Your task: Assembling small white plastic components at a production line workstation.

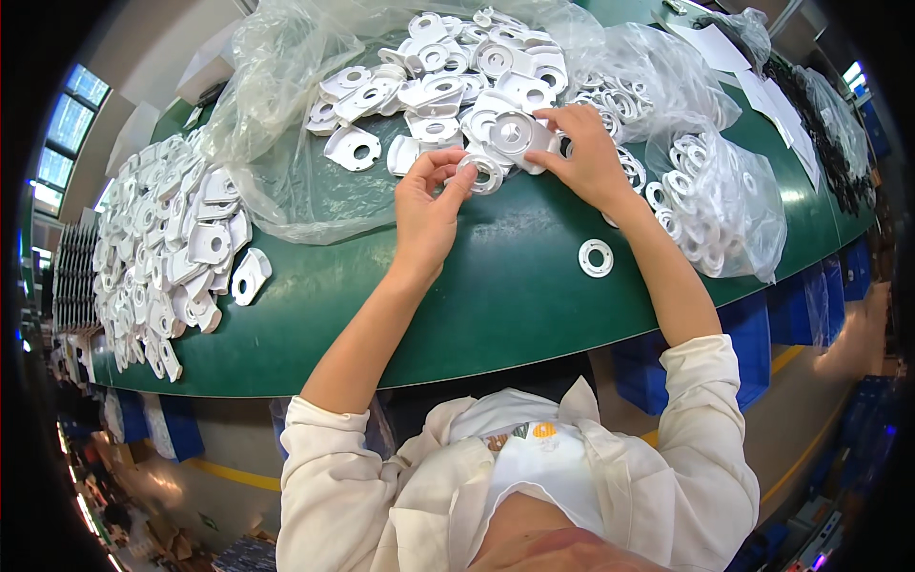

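Note:
Between the thumb and fingers of my left hand (429, 205) is a white plastic ring (489, 175), held just above the green table. My right hand (589, 160) pinches the edge of a white plastic housing (512, 134) with a round recess, at the near edge of a heap. The ring and the housing are close together; whether they touch I cannot tell. Behind them lies the heap of white housings (434, 93) on a spread clear plastic bag (286, 205). A single white ring (596, 257) lies flat on the table, near my right forearm.
A large pile of white housings (172, 253) covers the table's left end. Clear bags of white rings (720, 205) stand to the right, with paper sheets (782, 114) and black parts (824, 143) beyond. Blue bins (701, 357) sit below the edge of the green table (457, 315).

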{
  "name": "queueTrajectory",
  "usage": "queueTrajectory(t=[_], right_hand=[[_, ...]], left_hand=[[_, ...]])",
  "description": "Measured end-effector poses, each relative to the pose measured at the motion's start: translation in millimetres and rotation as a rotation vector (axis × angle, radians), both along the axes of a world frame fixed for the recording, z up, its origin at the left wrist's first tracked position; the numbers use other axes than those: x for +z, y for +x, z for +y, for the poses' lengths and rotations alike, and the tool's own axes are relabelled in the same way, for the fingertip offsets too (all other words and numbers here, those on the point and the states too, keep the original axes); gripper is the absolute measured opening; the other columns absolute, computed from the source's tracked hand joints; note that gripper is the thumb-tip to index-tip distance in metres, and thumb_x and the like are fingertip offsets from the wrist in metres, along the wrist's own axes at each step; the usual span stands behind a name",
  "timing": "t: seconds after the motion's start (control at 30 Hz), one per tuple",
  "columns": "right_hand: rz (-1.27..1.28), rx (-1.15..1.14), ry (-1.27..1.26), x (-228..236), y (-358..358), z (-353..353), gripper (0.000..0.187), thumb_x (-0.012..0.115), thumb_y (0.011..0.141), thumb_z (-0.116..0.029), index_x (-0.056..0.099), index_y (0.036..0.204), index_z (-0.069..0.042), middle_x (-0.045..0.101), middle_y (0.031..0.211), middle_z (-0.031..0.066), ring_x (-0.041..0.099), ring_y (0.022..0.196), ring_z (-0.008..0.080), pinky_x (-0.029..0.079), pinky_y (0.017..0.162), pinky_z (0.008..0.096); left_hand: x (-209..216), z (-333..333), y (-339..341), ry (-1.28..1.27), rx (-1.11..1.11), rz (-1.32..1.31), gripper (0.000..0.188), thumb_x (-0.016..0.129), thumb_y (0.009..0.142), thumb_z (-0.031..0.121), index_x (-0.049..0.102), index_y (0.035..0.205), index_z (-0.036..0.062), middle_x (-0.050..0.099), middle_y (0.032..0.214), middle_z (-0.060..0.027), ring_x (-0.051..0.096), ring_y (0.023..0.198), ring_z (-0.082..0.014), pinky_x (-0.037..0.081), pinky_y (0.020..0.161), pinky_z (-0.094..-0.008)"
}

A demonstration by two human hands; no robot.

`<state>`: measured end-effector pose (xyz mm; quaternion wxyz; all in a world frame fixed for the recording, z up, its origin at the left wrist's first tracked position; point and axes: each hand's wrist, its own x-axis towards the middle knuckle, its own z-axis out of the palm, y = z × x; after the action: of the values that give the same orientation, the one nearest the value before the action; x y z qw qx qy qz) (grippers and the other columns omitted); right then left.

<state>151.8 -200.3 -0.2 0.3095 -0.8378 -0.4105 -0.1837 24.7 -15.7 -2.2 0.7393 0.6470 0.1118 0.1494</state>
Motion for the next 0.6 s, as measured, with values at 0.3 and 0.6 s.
queueTrajectory(t=[0.3, 0.6], right_hand=[[0.994, 0.387, 0.194, 17, -31, 10, 0.019, 0.071, 0.083, -0.014, 0.061, 0.093, -0.001, 0.063, 0.081, 0.0009, 0.057, 0.069, 0.0052, 0.047, 0.058, 0.0203], [1.221, 0.506, 0.314, 16, -39, 14, 0.021, 0.064, 0.088, -0.011, 0.061, 0.104, 0.002, 0.064, 0.088, 0.0049, 0.060, 0.074, 0.0082, 0.050, 0.063, 0.0227]], left_hand=[[-3, -2, 1, -0.166, -0.032, -0.233, 0.025, 0.065, 0.088, 0.010, 0.056, 0.111, 0.0050, 0.060, 0.115, -0.0157, 0.061, 0.093, -0.0140, 0.049, 0.075, -0.0241], [1, 12, 3, -0.069, -0.077, 0.143, 0.035, 0.063, 0.090, 0.017, 0.052, 0.119, 0.0002, 0.067, 0.092, -0.0068, 0.062, 0.080, -0.0104, 0.049, 0.071, -0.0236]])
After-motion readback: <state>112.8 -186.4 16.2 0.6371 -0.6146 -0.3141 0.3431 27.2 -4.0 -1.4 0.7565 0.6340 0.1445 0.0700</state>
